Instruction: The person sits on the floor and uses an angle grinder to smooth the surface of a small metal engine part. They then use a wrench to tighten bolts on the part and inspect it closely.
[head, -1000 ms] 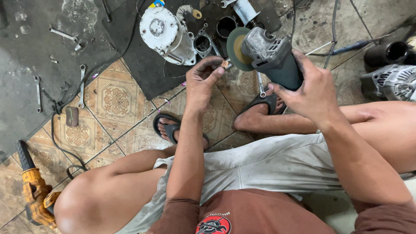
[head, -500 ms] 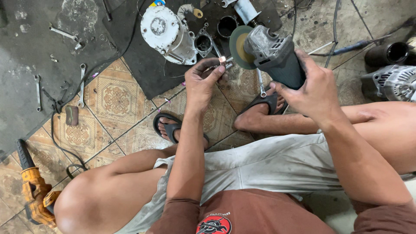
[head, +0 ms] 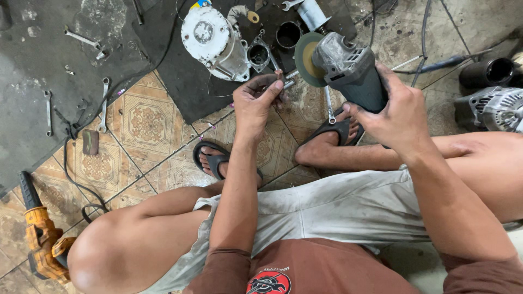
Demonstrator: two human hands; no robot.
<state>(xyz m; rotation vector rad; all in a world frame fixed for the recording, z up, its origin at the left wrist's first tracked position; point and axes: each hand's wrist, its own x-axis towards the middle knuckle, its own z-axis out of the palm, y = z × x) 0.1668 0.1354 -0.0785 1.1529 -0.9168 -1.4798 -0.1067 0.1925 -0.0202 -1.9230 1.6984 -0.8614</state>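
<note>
Angle grinder (head: pixel 348 71): grey-bodied, green disc edge-on, gripped in right hand (head: pixel 395 114). Small metal bolt (head: pixel 286 83): pinched in left hand (head: pixel 256 100) fingertips, just beside the disc.

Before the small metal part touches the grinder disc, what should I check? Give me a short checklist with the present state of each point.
1. Right hand grips the angle grinder by its body: ok.
2. Left hand holds the small metal part firmly: cannot tell, only the fingertips pinch it.
3. Fingers are well away from the disc: not ok, the part is short and the fingertips are close to it.
4. Hands are protected: not ok, both are bare.
5. Feet are protected: not ok, the sandals are open and lie below the work.
6. Disc is spinning or stopped: cannot tell.
</note>
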